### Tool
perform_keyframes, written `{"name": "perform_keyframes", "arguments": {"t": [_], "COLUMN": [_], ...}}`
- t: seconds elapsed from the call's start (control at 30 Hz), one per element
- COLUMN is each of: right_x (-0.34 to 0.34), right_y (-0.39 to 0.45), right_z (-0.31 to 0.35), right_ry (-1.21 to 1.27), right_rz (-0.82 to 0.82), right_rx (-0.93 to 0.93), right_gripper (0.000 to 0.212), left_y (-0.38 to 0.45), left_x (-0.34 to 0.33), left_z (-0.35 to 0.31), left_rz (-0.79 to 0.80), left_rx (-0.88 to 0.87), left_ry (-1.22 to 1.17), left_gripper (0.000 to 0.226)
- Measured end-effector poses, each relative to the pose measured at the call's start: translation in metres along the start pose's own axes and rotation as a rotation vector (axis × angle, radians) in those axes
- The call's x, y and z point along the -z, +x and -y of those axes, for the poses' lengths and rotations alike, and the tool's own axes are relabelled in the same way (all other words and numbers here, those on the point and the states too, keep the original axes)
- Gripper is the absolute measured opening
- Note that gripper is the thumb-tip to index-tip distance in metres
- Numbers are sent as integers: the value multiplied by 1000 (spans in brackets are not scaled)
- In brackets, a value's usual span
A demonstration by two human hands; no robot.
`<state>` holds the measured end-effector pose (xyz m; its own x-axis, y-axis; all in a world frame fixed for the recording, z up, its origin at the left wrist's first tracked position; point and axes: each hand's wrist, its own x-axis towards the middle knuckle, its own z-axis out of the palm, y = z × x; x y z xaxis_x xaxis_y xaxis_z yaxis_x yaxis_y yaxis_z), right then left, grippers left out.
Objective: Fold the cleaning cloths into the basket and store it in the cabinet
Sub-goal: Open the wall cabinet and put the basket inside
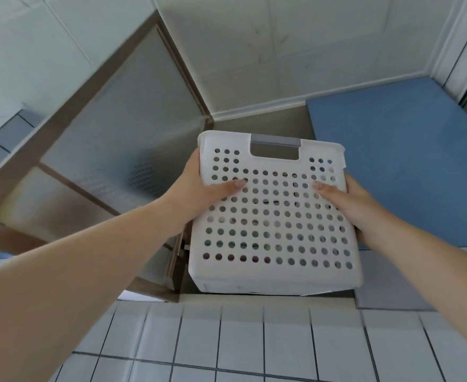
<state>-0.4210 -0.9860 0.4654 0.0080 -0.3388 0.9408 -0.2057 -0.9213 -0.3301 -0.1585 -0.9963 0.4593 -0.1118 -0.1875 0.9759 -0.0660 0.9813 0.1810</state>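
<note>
I count one basket (273,216), white plastic with rows of round holes and one grey-edged handle slot at its top. Two hands are on it, one to each side. One cabinet door (103,150) with frosted panels in a brown frame stands swung open to the basket's left, and one blue door (400,161) sits to the basket's right. Below the basket runs a wall of white tiles (254,346).

The basket sits between my hands, held up against the cabinet opening with its perforated face toward the camera. My left hand (202,194) grips the basket's left edge, thumb laid across the holed face and fingers wrapped behind, out of sight. My right hand (348,208) clasps the right edge the same way, thumb on the front. Through the lower holes I see dark and reddish patches inside the basket, but I cannot tell what they are or count them.
</note>
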Motion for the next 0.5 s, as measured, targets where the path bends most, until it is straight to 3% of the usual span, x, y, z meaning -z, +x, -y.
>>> {"name": "perform_keyframes", "arguments": {"t": [0.23,0.33,0.5], "right_x": [-12,-22,-39], "right_y": [21,32,47], "right_z": [-32,-48,-77], "right_ry": [-26,-45,-80], "right_rz": [-36,-83,-135], "right_rx": [-39,-39,-26], "right_gripper": [38,33,39], "left_y": [23,33,39], "left_x": [3,5,-1], "left_z": [58,82,123], "left_rz": [0,9,-100], "left_rx": [-4,18,43], "left_ry": [-63,-83,-29], "left_gripper": [75,74,44]}}
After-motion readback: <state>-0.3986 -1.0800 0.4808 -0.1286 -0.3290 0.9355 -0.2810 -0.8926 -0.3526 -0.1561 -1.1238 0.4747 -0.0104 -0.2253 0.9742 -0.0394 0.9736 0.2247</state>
